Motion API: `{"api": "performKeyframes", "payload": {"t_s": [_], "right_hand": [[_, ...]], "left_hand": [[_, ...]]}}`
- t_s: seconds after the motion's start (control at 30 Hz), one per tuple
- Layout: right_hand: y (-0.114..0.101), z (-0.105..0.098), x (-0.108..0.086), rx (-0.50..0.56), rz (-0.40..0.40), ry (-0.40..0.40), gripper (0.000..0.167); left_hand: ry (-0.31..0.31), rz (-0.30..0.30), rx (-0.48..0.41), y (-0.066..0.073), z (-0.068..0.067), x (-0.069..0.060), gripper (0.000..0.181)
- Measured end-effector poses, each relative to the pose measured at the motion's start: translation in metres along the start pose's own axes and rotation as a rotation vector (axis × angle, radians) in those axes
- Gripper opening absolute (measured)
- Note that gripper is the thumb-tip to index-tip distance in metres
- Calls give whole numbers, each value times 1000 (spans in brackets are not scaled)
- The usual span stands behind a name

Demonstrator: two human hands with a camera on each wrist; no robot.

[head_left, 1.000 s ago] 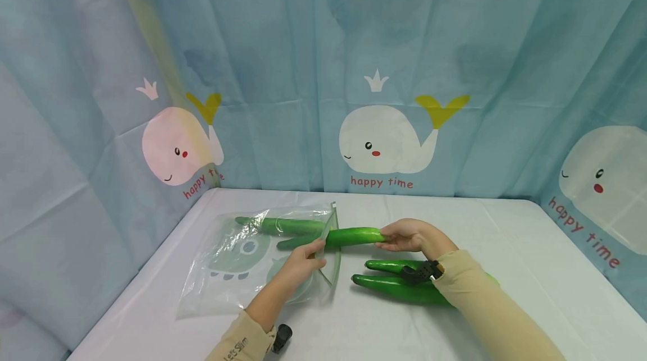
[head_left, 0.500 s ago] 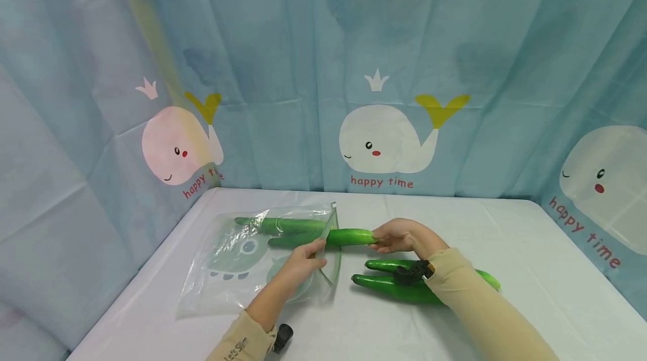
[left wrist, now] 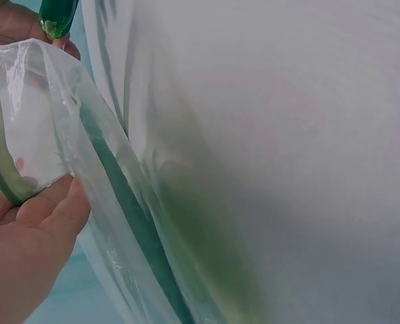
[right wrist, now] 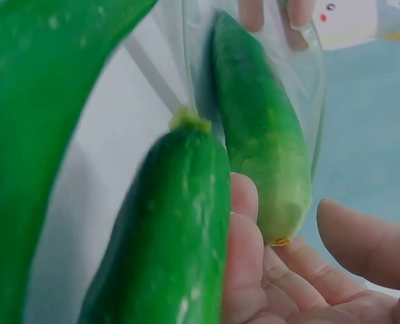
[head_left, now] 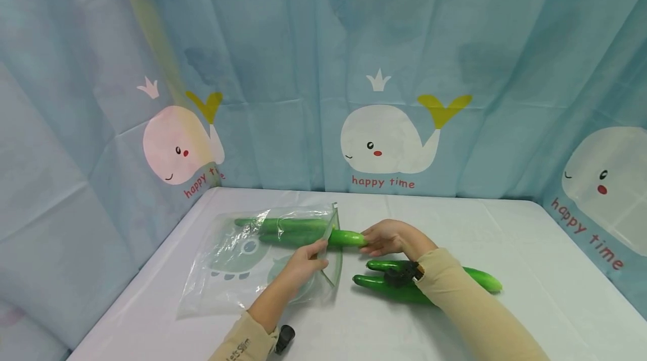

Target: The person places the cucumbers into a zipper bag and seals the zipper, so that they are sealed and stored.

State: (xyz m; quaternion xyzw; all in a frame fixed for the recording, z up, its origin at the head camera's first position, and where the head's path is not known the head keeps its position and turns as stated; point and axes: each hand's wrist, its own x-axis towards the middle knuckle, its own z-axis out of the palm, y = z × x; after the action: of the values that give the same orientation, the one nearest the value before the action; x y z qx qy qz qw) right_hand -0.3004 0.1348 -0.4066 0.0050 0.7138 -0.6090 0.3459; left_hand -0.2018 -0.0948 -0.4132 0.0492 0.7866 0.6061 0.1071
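Observation:
A clear zip bag [head_left: 202, 293] with a printed cartoon lies on the table, its green-edged mouth facing right. My left hand [head_left: 298, 266] pinches the rim; in the left wrist view its fingers [left wrist: 51, 209] hold the mouth apart. One cucumber [head_left: 283, 226] lies inside. A second cucumber [head_left: 347, 238] is mostly inside, its pale end sticking out. My right hand [head_left: 386, 238] touches that end. In the right wrist view its fingers lie behind and beside the cucumber [right wrist: 274, 162], with the thumb [right wrist: 361, 233] apart from it.
Two loose cucumbers, a nearer one [head_left: 399, 292] and a farther one [head_left: 482, 279], lie side by side under my right forearm. White cloth [head_left: 323, 333] covers the table. A blue whale-print curtain [head_left: 283, 142] hangs behind.
My right hand has moved left, and the second cucumber has slid deeper into the bag. More of the loose cucumbers shows past the right sleeve. My left hand stays at the rim.

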Motion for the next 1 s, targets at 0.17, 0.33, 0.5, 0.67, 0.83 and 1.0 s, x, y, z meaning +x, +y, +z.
{"api": "performKeyframes", "payload": {"t_s": [0.17,0.33,0.5,0.67,0.83,1.0], "right_hand": [[0,7,3,-11,10,-6,45],[-1,13,6,-8,29,2,45],[-2,19,10,4,25,-18,39],[-3,23,13,33,18,-29,38],[-5,26,15,64,13,-22,37],[-6,31,18,89,3,-12,34]], "left_hand": [[3,8,1,-1,0,0,53],[2,8,5,-1,1,1,52],[4,3,12,-1,1,1,52],[10,3,14,-1,2,1,52],[8,11,13,0,2,2,51],[13,-6,19,1,3,1,52]]}}
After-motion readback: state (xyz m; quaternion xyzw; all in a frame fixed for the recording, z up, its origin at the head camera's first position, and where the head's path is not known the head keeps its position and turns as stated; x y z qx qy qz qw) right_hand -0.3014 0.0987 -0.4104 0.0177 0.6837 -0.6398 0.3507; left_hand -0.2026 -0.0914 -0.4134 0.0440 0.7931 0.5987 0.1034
